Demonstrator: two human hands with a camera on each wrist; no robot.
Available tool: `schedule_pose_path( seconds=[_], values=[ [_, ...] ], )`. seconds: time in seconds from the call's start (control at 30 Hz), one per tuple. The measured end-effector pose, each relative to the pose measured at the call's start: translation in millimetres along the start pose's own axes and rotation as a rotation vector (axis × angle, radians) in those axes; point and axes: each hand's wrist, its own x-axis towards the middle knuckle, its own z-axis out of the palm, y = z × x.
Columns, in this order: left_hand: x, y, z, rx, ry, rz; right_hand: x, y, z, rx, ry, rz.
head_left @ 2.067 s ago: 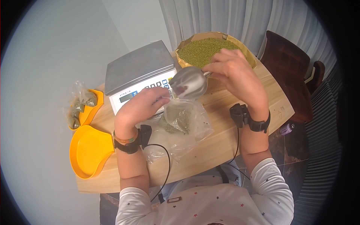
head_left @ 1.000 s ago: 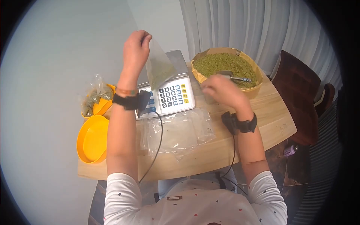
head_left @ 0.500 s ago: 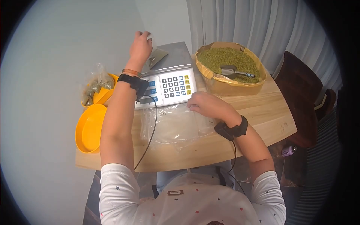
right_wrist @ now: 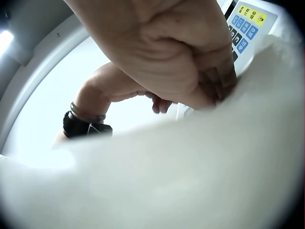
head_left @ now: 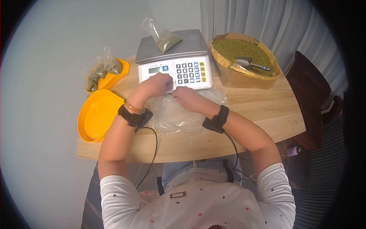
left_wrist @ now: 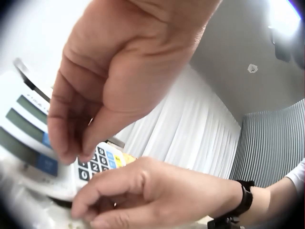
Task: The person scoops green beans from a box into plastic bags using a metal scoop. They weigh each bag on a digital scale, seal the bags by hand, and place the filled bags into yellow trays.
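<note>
In the head view the left hand (head_left: 159,84) hangs over the front of the white scale (head_left: 209,76), fingertips close together. The left wrist view shows no object between the left hand's (left_wrist: 114,81) thumb and fingers. Close beside it, the right hand (head_left: 187,99) pinches the upper edge of clear plastic bags (head_left: 177,120) lying on the table. Whitish plastic (right_wrist: 181,176) fills the lower right wrist view, below the right hand (right_wrist: 176,52); its fingertips are partly hidden. A clear bag with green granules (head_left: 166,41) leans on the scale's grey plate (head_left: 194,45).
A paper-lined box (head_left: 244,81) of green granules with a metal scoop (head_left: 246,62) stands at the right. At the left are an orange tray (head_left: 122,70) with several small filled bags (head_left: 101,71) and another orange tray (head_left: 95,118). A brown chair (head_left: 305,87) stands beyond the table's right edge.
The scoop was left in the granules. My left hand put the filled bag on the scale, let go and came back toward the front. The right hand moved left to the flat bags.
</note>
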Motion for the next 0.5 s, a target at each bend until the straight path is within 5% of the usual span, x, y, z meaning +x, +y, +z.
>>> schedule_pose_path(
  seconds=[0.1, 0.23, 0.33, 0.5],
  values=[
    [-14.2, -10.9, 17.8, 0.050, -0.222, -0.050, 0.4, -6.2, 4.3, 0.024, 0.014, 0.046],
    [-26.3, -17.4, 36.2, 0.113, -0.255, -0.089, 1.3, -6.9, 9.2, -0.020, 0.008, 0.016],
    [-30.2, -28.8, 54.5, 0.071, -0.098, -0.035, 1.8, -2.9, 15.4, -0.021, 0.018, -0.005],
    [-30.1, -38.8, 67.7, 0.062, -0.065, -0.050, 0.9, -5.1, 23.2, -0.099, 0.141, -0.132]
  ],
)
